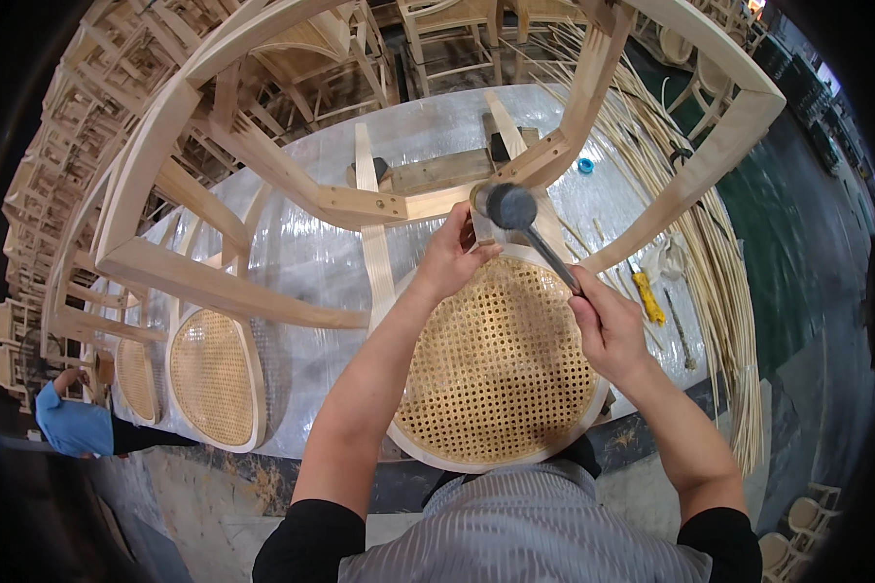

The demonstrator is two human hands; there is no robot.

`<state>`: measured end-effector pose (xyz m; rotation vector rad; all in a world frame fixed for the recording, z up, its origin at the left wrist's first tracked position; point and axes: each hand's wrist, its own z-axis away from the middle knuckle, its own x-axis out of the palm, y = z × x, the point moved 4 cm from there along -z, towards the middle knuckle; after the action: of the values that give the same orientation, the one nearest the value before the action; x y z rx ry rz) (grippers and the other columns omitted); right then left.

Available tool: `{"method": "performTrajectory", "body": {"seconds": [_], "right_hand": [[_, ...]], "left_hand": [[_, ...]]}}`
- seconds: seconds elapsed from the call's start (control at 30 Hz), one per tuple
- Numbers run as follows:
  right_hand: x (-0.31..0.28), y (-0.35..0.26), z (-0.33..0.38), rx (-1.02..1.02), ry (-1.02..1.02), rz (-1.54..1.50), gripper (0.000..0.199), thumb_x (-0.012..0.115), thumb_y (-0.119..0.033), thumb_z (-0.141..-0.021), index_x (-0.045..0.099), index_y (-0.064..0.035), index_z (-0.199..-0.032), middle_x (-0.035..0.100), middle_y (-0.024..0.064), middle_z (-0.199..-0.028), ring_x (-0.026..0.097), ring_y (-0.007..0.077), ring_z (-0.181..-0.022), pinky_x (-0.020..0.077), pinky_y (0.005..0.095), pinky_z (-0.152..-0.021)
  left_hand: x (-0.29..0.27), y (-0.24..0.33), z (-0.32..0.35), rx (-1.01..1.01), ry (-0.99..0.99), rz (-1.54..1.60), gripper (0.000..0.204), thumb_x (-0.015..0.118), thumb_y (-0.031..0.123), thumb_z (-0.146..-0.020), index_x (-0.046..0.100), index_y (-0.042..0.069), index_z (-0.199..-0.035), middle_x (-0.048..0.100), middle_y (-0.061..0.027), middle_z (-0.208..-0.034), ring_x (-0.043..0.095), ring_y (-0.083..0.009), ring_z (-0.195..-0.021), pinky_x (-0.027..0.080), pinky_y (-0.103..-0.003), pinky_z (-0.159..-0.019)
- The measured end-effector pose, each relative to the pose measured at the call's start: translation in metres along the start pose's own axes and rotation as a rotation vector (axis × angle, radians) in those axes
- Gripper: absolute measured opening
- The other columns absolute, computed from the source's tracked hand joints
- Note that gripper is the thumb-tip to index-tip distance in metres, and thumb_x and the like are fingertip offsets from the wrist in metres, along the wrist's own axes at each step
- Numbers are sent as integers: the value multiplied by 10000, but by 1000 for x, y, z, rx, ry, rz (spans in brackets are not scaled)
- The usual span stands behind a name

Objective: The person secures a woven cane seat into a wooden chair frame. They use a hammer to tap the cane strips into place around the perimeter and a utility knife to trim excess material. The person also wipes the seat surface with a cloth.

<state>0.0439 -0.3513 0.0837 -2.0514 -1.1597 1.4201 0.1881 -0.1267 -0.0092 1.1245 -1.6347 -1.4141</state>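
Note:
An upturned wooden chair lies on a plastic-covered table (311, 253), its round woven cane seat (496, 369) facing up toward me. My right hand (608, 325) grips the dark handle of a rubber mallet (511, 207), whose black head hovers over the far rim of the seat. My left hand (452, 257) presses its fingers on that far rim, just left of the mallet head, pinching something small I cannot make out. The chair's pale wooden frame (360, 204) and legs arch above and beyond my hands.
Two more cane seats (212, 379) lean at the table's left edge. A yellow-handled tool (648, 297) and loose cane strips (719, 282) lie at the right. Stacked wooden chair frames (292, 58) fill the back and left. A person in blue (73, 423) stands far left.

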Motion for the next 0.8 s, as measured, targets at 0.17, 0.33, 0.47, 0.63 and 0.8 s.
{"method": "performTrajectory", "body": {"seconds": [0.17, 0.33, 0.47, 0.63, 0.8], "right_hand": [[-1, 4, -2, 63, -71, 80, 357, 698, -100, -1016, 656, 6, -1354, 744, 227, -937, 748, 376, -802, 577, 417, -710], [-4, 9, 1, 75, -82, 96, 365, 697, -97, -1015, 656, 5, -1363, 738, 223, -891, 738, 370, -763, 570, 413, -700], [-7, 0, 5, 48, -18, 32, 367, 697, -94, -1014, 658, 0, -1367, 728, 230, -880, 729, 363, -744, 555, 422, -678], [-15, 17, 7, 74, -70, 152, 369, 703, -82, -1005, 662, -8, -1364, 719, 215, -870, 710, 351, -719, 541, 429, -658], [-14, 11, 11, -65, -1, 143, 373, 715, -85, -997, 664, -10, -1359, 716, 202, -863, 703, 346, -711, 540, 445, -660]], "left_hand": [[4, -3, -2, 37, 3, -3, 693, 810, -24, -918, 440, 74, -1495, 654, -67, -1324, 629, -155, -1230, 515, -328, -1083], [11, -8, -5, 24, -56, 50, 700, 738, -103, -935, 427, 83, -1535, 559, -63, -1494, 568, -177, -1331, 550, -376, -1107], [13, -7, -4, 14, -49, -8, 701, 731, -102, -938, 397, 78, -1528, 572, -70, -1458, 589, -173, -1298, 555, -384, -1106], [18, -5, -8, -64, -62, 47, 667, 749, -86, -936, 413, 66, -1492, 586, -67, -1423, 603, -157, -1266, 548, -365, -1104], [20, -1, -4, 18, -69, 25, 689, 774, -66, -930, 414, 76, -1500, 589, -61, -1415, 602, -152, -1266, 531, -341, -1096]]}}
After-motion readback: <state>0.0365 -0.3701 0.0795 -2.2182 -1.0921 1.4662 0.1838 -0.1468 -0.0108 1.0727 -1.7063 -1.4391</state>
